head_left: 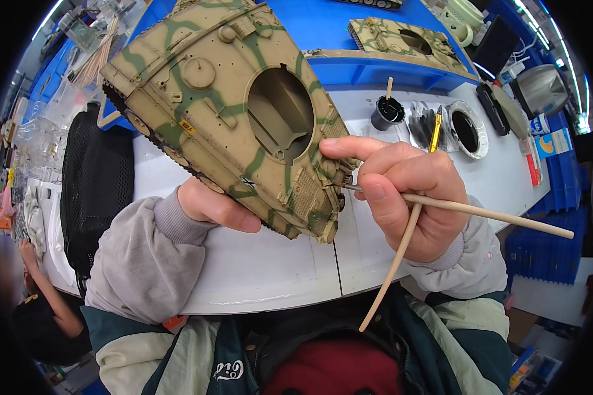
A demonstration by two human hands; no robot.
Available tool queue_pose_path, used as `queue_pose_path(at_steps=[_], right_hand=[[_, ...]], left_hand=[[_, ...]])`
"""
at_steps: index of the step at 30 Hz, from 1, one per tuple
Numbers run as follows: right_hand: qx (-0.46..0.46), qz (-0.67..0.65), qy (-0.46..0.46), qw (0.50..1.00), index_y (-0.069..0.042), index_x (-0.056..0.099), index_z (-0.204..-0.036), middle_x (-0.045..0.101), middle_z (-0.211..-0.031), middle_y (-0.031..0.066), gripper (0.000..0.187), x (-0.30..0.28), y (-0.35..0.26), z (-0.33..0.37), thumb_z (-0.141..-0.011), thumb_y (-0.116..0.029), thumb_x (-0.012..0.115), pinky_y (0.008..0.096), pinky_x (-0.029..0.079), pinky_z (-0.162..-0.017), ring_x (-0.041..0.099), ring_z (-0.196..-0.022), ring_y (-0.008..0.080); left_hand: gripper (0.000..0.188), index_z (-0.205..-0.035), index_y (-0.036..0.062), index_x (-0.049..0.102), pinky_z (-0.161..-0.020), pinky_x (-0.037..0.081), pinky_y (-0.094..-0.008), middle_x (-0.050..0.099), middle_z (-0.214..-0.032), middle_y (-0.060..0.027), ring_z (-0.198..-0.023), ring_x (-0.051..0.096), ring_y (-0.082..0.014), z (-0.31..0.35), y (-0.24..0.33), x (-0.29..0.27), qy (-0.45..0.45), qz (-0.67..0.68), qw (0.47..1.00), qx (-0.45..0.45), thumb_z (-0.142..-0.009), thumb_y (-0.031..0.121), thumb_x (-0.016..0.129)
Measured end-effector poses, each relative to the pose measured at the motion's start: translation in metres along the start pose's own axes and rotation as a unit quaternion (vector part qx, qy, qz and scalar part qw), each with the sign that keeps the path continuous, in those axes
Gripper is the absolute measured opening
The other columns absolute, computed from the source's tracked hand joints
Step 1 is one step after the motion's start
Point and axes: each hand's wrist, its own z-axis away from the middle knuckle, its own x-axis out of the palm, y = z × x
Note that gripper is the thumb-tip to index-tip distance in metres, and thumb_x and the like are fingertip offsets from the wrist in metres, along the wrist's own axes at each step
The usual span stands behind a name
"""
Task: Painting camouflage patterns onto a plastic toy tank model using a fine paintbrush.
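Tan and green camouflage covered the tank hull, held tilted above the white table from the upper left to the centre of the frame, its round opening facing up. The left hand supported it from beneath its lower-left edge; one digit lay straight along that edge, while the others were hidden behind the hull, so how far they spread could not be told. The right hand, right of centre, was closed in a pinch around a brush, whose tip met the hull's lower-right end; the index fingertip reached out onto the hull just beside the opening. A second brush was tucked through the same hand, crossing the first, its yellow ferrule and dark tip pointing to the upper right. Beyond that hand stood a cup of black liquid with a stick in it, near a black-smeared sheet and a round dish holding black. Another hull lay in the blue tray at the top, and a kettle stood at the upper right. Black mesh formed the bag at the left, and a co-worker's hand showed near the left rim.
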Motion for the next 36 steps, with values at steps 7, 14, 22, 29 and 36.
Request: queue_pose_path(at_steps=[7, 14, 22, 29, 36], right_hand=[[0.001, -0.002, 0.003, 1.0, 0.001, 0.048, -0.081, 0.054, -0.063, 0.007, 0.014, 0.001, 0.0, 0.0, -0.08, 0.007, 0.06, 0.043, 0.055, -0.078, 0.059, -0.06, 0.0183], [-0.003, 0.0, 0.003, 1.0, 0.001, 0.048, -0.081, 0.053, -0.063, 0.0068, 0.014, 0.0, -0.001, 0.0, -0.08, 0.007, 0.06, 0.0429, 0.055, -0.078, 0.059, -0.061, 0.018], [0.12, -0.066, -0.015, 0.991, -0.001, 0.04, -0.086, 0.05, -0.068, 0.008, 0.009, -0.012, -0.01, -0.006, -0.093, -0.007, 0.042, 0.0504, 0.05, -0.084, 0.052, -0.06, 0.0133], [0.119, 0.053, 0.093, 0.987, -0.003, 0.048, -0.075, 0.052, -0.059, 0.0017, 0.018, -0.052, 0.015, -0.013, -0.089, -0.01, 0.057, 0.0193, 0.038, -0.047, 0.05, -0.054, 0.0064], [0.182, 0.295, 0.042, 0.937, -0.003, 0.048, -0.069, 0.045, -0.05, 0.0017, 0.025, -0.073, 0.034, -0.012, -0.085, -0.015, 0.063, 0.0243, 0.03, -0.042, 0.038, -0.044, 0.0077]], left_hand=[[0.061, -0.115, -0.0027, 0.055, -0.086, 0.046, -0.0328, 0.06, -0.111, -0.0126, -0.101, 0.057, -0.0228, 0.0, 0.0, 0.0, -0.002, 0.004, 1.0, -0.001, -0.056, -0.003, 0.07], [0.061, -0.114, -0.0033, 0.055, -0.084, 0.048, -0.0324, 0.061, -0.109, -0.013, -0.099, 0.058, -0.0229, 0.0, 0.0, 0.001, -0.011, 0.006, 1.0, 0.006, -0.055, -0.003, 0.07], [0.061, -0.114, -0.0033, 0.055, -0.085, 0.047, -0.0328, 0.061, -0.109, -0.0137, -0.1, 0.058, -0.0235, 0.0, -0.002, -0.001, -0.022, 0.019, 0.999, 0.031, -0.055, -0.003, 0.071], [0.067, -0.123, -0.0015, 0.048, -0.091, 0.043, -0.0348, 0.054, -0.122, -0.0112, -0.109, 0.053, -0.0225, 0.01, -0.011, -0.016, -0.048, 0.022, 0.997, 0.058, -0.062, 0.001, 0.075], [0.071, -0.13, -0.0029, 0.041, -0.097, 0.036, -0.0374, 0.05, -0.128, -0.0122, -0.117, 0.047, -0.0241, 0.03, -0.018, -0.025, -0.052, 0.022, 0.997, 0.056, -0.071, 0.018, 0.076]])
